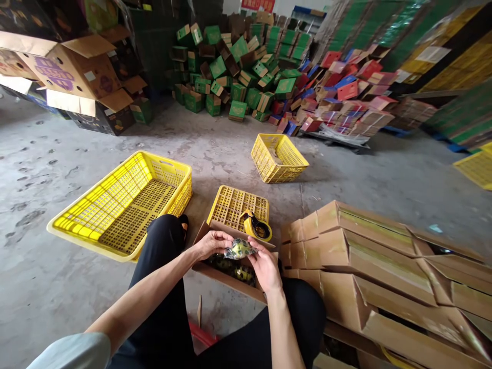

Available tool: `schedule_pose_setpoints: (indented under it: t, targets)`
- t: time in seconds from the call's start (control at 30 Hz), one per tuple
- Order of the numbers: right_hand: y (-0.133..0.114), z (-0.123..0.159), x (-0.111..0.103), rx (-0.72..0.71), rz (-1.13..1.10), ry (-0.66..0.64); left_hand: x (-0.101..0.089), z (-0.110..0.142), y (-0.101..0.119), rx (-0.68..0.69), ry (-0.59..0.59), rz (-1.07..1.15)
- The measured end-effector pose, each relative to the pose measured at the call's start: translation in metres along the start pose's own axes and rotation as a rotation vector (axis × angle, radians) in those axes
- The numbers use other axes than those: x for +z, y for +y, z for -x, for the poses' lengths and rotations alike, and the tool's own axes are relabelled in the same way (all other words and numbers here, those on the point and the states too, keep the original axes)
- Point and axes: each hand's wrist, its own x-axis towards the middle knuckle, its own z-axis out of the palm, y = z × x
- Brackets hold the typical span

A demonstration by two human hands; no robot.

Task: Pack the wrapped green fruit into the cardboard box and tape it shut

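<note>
A yellow-green fruit in a clear plastic wrapper [239, 249] is held between my two hands, above a cardboard box [234, 288]. The exact kind of fruit cannot be made out. Fingers and thumb of my left hand [210, 244] pinch the wrapper's left end. My right hand [265, 267] closes on its right end with the fingertips. Inside the box lie several more wrapped yellow-green fruits [243, 274], partly hidden by my hands. Just behind the box, a yellow tape dispenser [253, 225] rests on an upturned yellow crate [230, 202].
To the left stands a large yellow crate [161, 166]; a smaller yellow crate [286, 172] sits farther ahead. Stacked cardboard boxes [369, 256] rise close on my right. Heaps of green boxes [238, 110] and red and blue boxes [348, 91] lie at the back.
</note>
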Motion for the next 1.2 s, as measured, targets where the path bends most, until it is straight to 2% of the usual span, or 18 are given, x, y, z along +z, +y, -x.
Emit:
schedule_pose_setpoints:
  t: [0.23,0.47,0.53,0.6,0.8,0.93,1.0,1.1,1.2]
  targets:
    - [-0.002,0.005,0.009,0.108,0.050,-0.011,0.002,-0.001,-0.005,0.080,-0.012,0.022]
    - [-0.003,0.004,0.008,0.027,0.021,0.110,-0.002,0.007,-0.012,-0.073,-0.091,-0.023]
    - [-0.003,0.004,0.007,0.000,0.016,0.122,-0.002,0.010,-0.012,-0.149,-0.138,-0.042]
    - [-0.002,0.005,0.007,-0.004,0.032,0.102,0.000,0.012,-0.013,-0.155,-0.142,-0.071]
    - [0.001,0.005,0.008,-0.048,0.202,0.038,0.006,0.010,-0.008,0.060,-0.042,-0.151]
    - [0.001,0.007,0.007,-0.007,0.271,-0.038,0.012,0.013,0.002,0.408,-0.011,-0.404]
    - [0.002,0.009,0.007,0.015,0.260,-0.059,0.015,0.016,0.005,0.515,-0.019,-0.530]
    - [0.003,0.010,0.005,-0.023,0.282,-0.026,0.017,0.021,0.006,0.560,-0.034,-0.608]
    - [0.003,0.011,0.003,-0.081,0.312,0.032,0.018,0.024,0.003,0.473,-0.044,-0.524]
